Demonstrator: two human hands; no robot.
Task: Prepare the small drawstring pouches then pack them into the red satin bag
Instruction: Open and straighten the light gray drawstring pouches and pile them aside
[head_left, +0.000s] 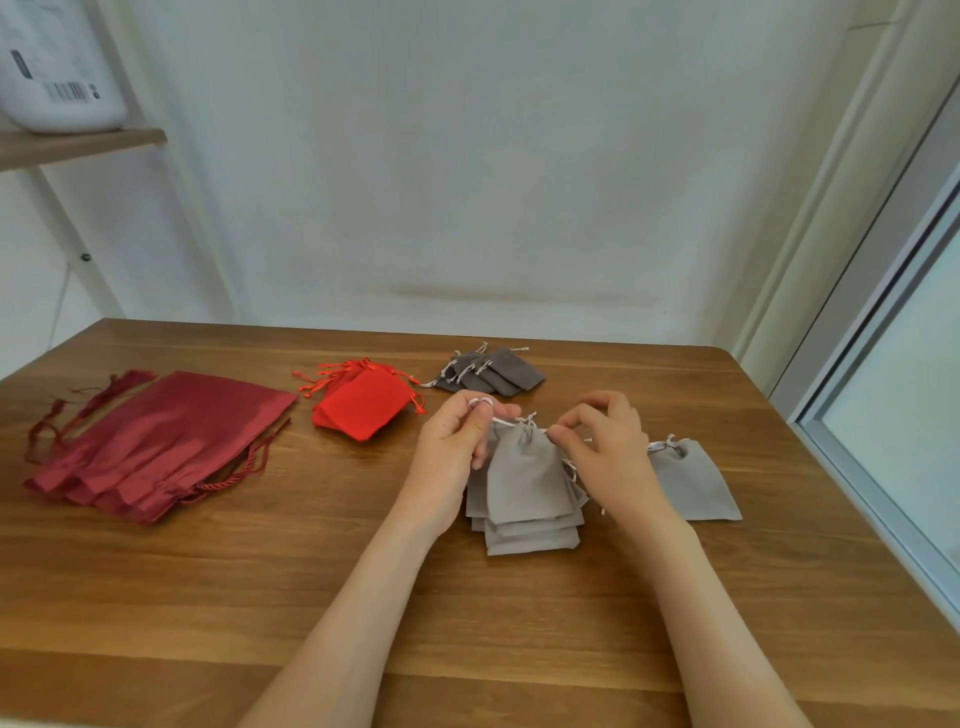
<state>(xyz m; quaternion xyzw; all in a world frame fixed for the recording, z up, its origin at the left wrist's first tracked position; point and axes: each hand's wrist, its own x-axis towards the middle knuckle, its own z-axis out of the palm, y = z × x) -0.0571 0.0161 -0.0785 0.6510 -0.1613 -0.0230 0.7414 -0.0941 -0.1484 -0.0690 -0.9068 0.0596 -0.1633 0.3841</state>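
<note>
Right of the red satin bags (156, 441), our left hand (457, 441) and right hand (602, 449) each pinched a cord (503, 421) of the grey pouch (524, 478); the white box (57, 62) bore an unreadable barcode label (66, 92).

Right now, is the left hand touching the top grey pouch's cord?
Touching. The head view shows the left hand pinching the white cord of the top grey pouch.

Left grip (457, 441) and right grip (605, 449) both pinch, near each other.
</note>
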